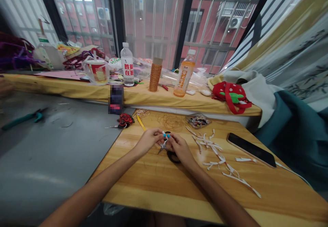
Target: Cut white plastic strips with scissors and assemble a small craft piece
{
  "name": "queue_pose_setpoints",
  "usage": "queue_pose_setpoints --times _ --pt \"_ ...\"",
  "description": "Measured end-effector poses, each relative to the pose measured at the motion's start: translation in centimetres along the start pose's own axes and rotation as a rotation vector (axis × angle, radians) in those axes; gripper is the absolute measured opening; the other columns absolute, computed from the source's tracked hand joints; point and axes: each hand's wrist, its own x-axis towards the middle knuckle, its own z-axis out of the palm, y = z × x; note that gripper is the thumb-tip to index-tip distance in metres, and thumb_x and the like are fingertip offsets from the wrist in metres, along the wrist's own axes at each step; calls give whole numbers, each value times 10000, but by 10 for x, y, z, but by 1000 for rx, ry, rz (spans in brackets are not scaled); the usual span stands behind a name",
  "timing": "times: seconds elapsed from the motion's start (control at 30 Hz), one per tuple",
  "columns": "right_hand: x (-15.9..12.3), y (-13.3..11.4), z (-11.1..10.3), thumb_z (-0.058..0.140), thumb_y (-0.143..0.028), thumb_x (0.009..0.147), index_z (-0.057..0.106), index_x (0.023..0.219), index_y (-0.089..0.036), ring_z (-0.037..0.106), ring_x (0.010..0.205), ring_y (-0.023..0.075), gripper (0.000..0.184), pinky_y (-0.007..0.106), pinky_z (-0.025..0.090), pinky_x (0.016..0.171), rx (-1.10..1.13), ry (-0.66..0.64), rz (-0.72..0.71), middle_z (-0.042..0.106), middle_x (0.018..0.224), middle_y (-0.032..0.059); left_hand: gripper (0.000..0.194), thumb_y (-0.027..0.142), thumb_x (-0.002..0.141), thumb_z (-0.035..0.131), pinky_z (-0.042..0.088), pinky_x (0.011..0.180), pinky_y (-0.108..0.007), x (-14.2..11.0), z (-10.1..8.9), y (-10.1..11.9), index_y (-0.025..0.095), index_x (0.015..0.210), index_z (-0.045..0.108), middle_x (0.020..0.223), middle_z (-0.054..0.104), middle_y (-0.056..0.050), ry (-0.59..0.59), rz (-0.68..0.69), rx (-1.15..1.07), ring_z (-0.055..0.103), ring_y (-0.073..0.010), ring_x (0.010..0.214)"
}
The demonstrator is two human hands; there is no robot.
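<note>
A: What are the hands doing?
B: The left hand (153, 139) and right hand (179, 145) are closed, fingertips pinching a small white piece (164, 133) between them, over the counter (143, 179). Two blue spots show there; nails or beads, I can't tell.
A: Under them?
B: Scissors (174, 157), blades partly apart, lying on the counter.
A: And to the right?
B: White strips (219, 156), joined and branching, then a phone (252, 150), screen up.
A: Farther off?
B: A yellow pen (140, 123) on the left, a box (198, 120) of small bits on the right. Behind, on the sill (139, 99), a cord-wrapped spool (155, 76) stands between two bottles.
</note>
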Motion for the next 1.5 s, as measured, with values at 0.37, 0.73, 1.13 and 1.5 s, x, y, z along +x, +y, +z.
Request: queue_pose_setpoints --times 0.37,0.73,1.13,1.5 --pt "0 -7 -6 398 -292 795 518 630 -177 438 542 126 234 216 314 505 -282 79 -98 478 551 -20 167 124 753 429 390 578 -208 -7 -9 15 133 751 596 660 586 -14 -98 155 789 519 -112 611" --pt "-2 -1 1 381 -131 772 544 589 -161 479 560 141 247 228 300 534 -659 10 -102 590 606 47 207 192 843 354 350 649 -308 -21 -4 22 130 807 548 765 548 -63 -115 752 1644 481 -183 735" --pt "-3 -11 -10 391 -220 796 584 673 -166 511 615 153 235 228 348 565 -463 74 -236 595 652 35 179 149 825 408 374 658 -228 -11 -10 15 149 847 585 776 585 -33 -161 509 1182 525 -129 744" --pt "-2 -6 0 381 -118 790 563 597 -162 505 529 139 269 227 296 512 -775 20 -174 613 593 57 176 145 830 359 337 600 -312 -28 3 28 121 775 525 732 528 -68 -130 859 1809 478 -196 704"
